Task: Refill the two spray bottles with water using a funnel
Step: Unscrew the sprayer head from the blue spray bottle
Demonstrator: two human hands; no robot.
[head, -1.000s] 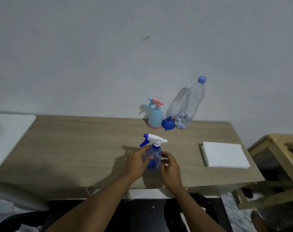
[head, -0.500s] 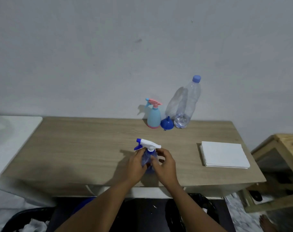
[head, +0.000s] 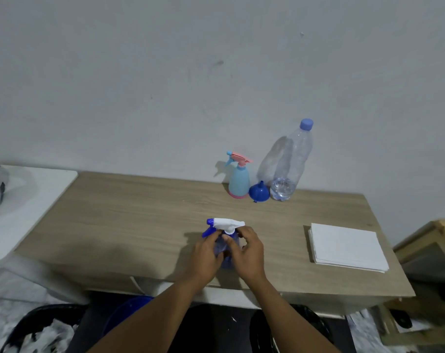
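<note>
A person's left hand [head: 206, 253] wraps the body of the blue spray bottle [head: 225, 250] at the near edge of the bench [head: 140, 225], its fingers [head: 212, 236] curled round the translucent plastic. The right hand [head: 248, 253] pinches the neck just under the white trigger head [head: 227, 222], thumb and fingers closed on the collar. The bottle stands upright on the bench, close to the front edge and about mid-width.

The grip suggests the head is about to be unscrewed so the funnel can go in. The bottle looks light and thin-walled, likely to flex if squeezed and to skid on the smooth wood. The stiff collar is the place to twist, the lower body the place to steady.

At 3 o'clock from it, well apart, lies a stack of white paper [head: 346, 247]. Toward 1 o'clock, along the far edge by the wall, stand a pale blue spray bottle [head: 238, 179] with a pink trigger, the blue funnel [head: 259, 192] just beside it with its spout up, and a capped clear water bottle [head: 291, 164].
</note>
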